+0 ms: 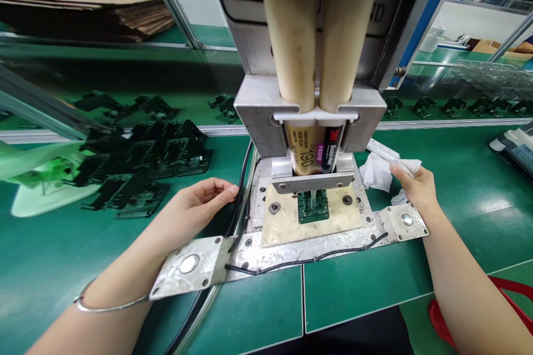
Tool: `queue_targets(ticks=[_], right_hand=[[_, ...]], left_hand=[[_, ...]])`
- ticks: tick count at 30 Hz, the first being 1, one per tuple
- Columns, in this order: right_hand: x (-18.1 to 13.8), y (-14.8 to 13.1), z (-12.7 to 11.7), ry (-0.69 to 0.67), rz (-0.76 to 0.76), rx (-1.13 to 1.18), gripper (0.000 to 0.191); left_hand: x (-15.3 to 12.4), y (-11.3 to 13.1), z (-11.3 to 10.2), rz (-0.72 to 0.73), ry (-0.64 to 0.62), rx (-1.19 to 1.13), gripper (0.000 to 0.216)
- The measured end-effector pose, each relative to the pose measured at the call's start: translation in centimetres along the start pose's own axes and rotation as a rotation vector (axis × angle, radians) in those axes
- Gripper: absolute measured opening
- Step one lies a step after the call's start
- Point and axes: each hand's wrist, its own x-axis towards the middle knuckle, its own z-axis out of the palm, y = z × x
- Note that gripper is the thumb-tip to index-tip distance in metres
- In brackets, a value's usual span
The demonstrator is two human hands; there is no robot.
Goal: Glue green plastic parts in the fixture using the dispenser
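Note:
My left hand (210, 199) is beside the dispenser's metal base (287, 258), its thumb and bent fingers drawn together at a black cable (244, 188). Whether they pinch anything is hidden. To the right of the dispenser, my right hand (418, 188) is closed on crumpled white tissue (377, 173). A slim, whitish tube (383, 150) lies against the tissue, just beyond my fingertips. Between my hands, a two-barrel adhesive cartridge (312, 147) stands upright in a metal holder (266, 116). Below its outlet, a small green circuit board (314, 213) sits on a cream plate (283, 230).
Dark green parts (166, 152) are heaped at left, beside a pale green fan-like object (45, 177). More parts (453, 106) line the rear shelf. Two plates with round buttons (189, 264) flank the base. Flat cardboard (83, 8) is stacked behind; a red stool (441, 316) stands lower right.

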Motion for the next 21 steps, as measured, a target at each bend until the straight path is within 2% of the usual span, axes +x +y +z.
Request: queue_targets(ticks=[4, 10, 15, 21], right_hand=[[0.0, -0.1, 0.0, 0.008, 0.003, 0.009, 0.032], [-0.2, -0.6, 0.1, 0.002, -0.016, 0.020, 0.034], [-0.1, -0.7, 0.1, 0.019, -0.018, -0.002, 0.034], [0.0, -0.4, -0.1, 0.009, -0.065, -0.028, 0.036]], left_hand=[[0.1, -0.3, 0.0, 0.005, 0.002, 0.009, 0.053], [0.7, -1.3, -0.3, -0.005, 0.025, 0.016, 0.065], [0.6, -1.0, -0.2, -0.011, 0.021, 0.009, 0.063], [0.1, -0.2, 0.0, -0.020, 0.023, -0.001, 0.051]])
